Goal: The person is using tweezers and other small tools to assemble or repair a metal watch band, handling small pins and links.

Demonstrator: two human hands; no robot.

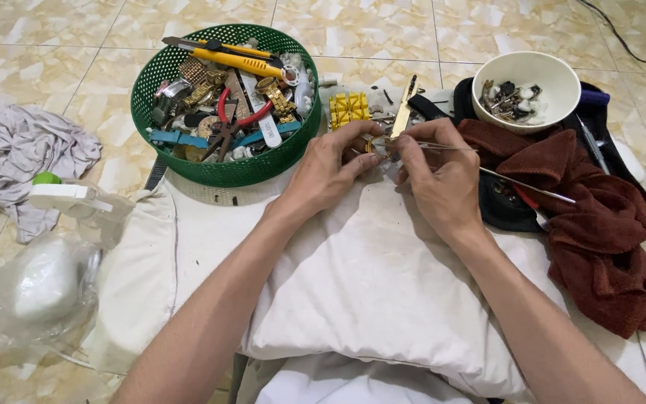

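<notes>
While both hands (383,161) pinch, tweezers (443,147) show.

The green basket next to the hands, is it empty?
No: the green basket is piled with watch parts, metal bracelets, red-handled pliers and a yellow utility knife.

A single head-worn camera looks steeply down and forward from close above the person's lap. It takes in the white pillow (368,277), the green basket (160,75) and the tiled floor (383,30) beyond.
</notes>
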